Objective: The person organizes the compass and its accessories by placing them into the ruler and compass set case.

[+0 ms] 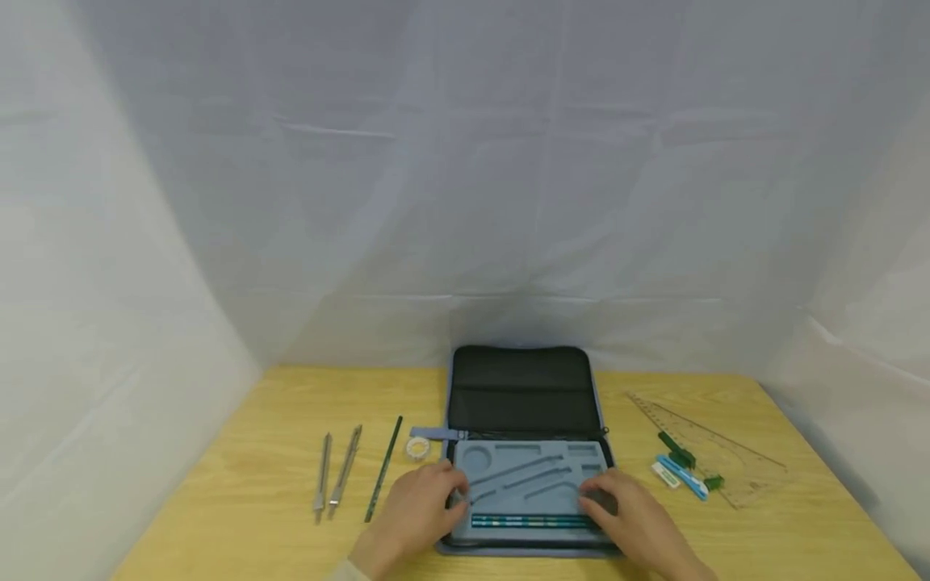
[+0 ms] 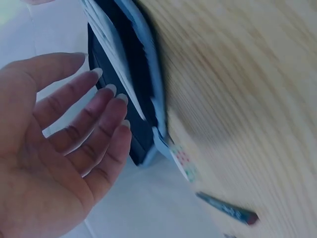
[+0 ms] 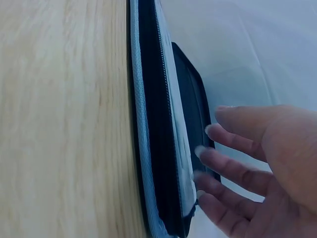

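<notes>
An open zip case [image 1: 519, 391] lies on the table with its dark lid folded back. In its near half sits a blue-grey moulded tray [image 1: 503, 466] with shaped recesses. Two dark green pencils [image 1: 530, 522] lie side by side along the tray's near edge. My left hand [image 1: 417, 504] is at the tray's left edge, fingers loosely bent and holding nothing. At the right edge is my right hand [image 1: 632, 516], its fingers [image 3: 237, 168] relaxed and spread beside the case's zipped side. Whether the fingertips touch the tray is unclear.
Left of the case lie two silver metal compass-like tools [image 1: 322, 480], a green pencil [image 1: 383, 468] and a white tape roll [image 1: 409, 449]. To the right are clear rulers [image 1: 741, 460], a green piece [image 1: 677, 452], a blue pen-like tool [image 1: 686, 478] and an eraser [image 1: 664, 474].
</notes>
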`<state>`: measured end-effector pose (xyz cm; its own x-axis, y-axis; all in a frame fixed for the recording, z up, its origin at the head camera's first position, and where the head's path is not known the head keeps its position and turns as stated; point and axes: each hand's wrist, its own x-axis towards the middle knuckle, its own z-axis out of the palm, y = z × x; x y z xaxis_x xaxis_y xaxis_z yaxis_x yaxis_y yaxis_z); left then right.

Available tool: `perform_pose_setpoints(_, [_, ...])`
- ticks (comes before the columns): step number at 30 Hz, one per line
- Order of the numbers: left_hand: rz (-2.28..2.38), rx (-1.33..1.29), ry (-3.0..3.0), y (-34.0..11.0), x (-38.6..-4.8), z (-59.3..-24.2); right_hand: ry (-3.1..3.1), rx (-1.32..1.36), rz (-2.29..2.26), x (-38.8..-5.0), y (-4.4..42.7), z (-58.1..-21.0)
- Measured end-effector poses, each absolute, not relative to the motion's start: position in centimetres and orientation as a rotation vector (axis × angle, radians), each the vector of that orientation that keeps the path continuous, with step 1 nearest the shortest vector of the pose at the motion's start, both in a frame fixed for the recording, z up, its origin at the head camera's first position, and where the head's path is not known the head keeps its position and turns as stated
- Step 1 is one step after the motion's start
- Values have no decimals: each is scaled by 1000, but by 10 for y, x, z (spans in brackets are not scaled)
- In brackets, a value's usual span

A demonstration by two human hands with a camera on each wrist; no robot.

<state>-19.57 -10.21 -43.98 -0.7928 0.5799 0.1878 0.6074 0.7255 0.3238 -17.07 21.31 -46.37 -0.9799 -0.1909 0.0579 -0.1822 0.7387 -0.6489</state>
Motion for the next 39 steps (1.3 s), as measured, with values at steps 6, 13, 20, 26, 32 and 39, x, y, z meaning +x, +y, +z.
perform_pose_setpoints(6, [-517,-759,-2873,-121,-197,-440,3075,-394,-1053,-174,207,-467])
perform_pose_setpoints(13, [-484,-490,-2909,-143,-201,-442,2996,-507,-1051,-180,196,-468])
perform_pose_setpoints(20, [-517,-341,-2878,-157,-201,-448,3023,-594,-989,-189,179,-464])
perform_pose_setpoints(26, [-554,-289,-2875,-165,-201,-448,3019,-664,-967,-195,166,-461])
perform_pose_setpoints(32, [-569,-215,-2877,-172,-199,-447,3012,-711,-942,-198,152,-459])
perform_pose_setpoints(39, [-631,-160,-2891,-180,-196,-448,2987,-773,-897,-200,137,-458])
